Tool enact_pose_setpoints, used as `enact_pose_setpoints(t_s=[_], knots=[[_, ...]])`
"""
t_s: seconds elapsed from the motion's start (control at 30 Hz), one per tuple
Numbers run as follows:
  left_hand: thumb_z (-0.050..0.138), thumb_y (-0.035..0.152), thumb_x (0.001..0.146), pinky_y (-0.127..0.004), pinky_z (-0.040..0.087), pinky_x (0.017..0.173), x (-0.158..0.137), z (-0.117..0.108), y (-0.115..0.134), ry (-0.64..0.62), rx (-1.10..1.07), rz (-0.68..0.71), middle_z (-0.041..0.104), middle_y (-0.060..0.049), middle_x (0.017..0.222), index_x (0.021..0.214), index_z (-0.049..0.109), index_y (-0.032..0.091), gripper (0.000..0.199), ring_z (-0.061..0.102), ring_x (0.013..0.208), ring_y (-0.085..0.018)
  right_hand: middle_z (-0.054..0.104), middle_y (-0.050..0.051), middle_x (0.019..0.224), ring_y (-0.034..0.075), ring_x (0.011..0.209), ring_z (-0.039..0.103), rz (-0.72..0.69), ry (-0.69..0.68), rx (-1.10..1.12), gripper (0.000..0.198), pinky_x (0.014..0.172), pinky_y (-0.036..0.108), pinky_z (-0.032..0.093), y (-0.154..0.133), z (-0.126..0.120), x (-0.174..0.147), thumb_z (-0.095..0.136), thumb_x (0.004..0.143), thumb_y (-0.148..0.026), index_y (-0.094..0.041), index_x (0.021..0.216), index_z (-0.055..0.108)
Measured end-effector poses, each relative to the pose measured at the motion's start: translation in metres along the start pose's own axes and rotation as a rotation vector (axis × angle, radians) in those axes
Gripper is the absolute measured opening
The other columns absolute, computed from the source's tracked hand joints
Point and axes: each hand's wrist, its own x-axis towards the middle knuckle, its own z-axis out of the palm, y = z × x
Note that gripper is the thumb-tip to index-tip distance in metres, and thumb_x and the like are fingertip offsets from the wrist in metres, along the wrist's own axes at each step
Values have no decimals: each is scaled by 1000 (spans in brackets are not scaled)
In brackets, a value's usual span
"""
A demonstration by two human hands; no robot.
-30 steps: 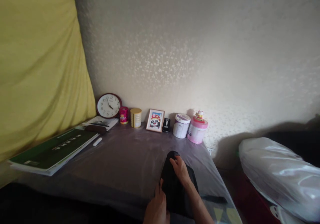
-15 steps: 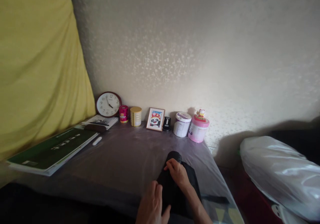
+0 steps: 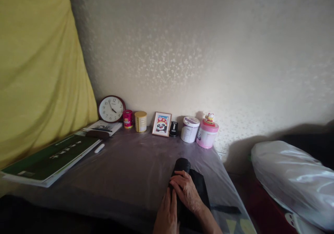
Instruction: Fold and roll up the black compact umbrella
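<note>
A roll of black fabric (image 3: pixel 183 163) lies at the front right of the table, its rounded far end showing. A flat part of the same dark fabric (image 3: pixel 199 183) spreads out to the right of it. My right hand (image 3: pixel 187 192) presses over the top of the roll, fingers bent round it. Against its left side lies my left hand (image 3: pixel 167 211), fingers close together and touching the roll, thumb mostly hidden. The two hands almost meet at the fingertips. Right of them a thin black strip (image 3: pixel 225 209) lies on the table.
The table (image 3: pixel 125 171) has a glossy grey cover. Along the wall stand a clock (image 3: pixel 111 109), tins (image 3: pixel 141 122), a panda picture frame (image 3: pixel 161 124) and lidded tubs (image 3: pixel 190 129). A green book (image 3: pixel 54 157) lies left; a plastic-wrapped bundle (image 3: pixel 292 178) sits beyond the right edge.
My left hand has moved right and closer against the roll. My right hand has flattened over it, and the fabric looks more tightly rolled, its left edge further right.
</note>
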Motion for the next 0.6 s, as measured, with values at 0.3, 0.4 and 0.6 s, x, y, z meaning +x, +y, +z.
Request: enact_pose_setpoints(t_s=[0.3,0.4,0.6], knots=[[48,-4,47,-35,19,112,3,-20,10,-161,37,-73,9,-14,151,141,13,11,102,12,139,-25,68,2,107,21,120,46,149,18,-80,35,106,46,20,49,12,36,34,93,-27,-25,93,69],[46,-5,46,-35,19,112,3,-24,14,-169,24,-115,11,-14,150,141,15,10,101,14,138,-25,64,6,116,21,120,47,222,88,-126,35,103,44,27,61,13,44,32,92,-27,-21,102,65],[47,-5,47,-34,18,113,-6,-21,12,-106,-26,-69,8,-13,152,142,8,12,104,11,139,-23,65,11,107,20,106,57,551,298,-244,35,93,32,39,86,-17,13,32,90,-28,-17,105,61]])
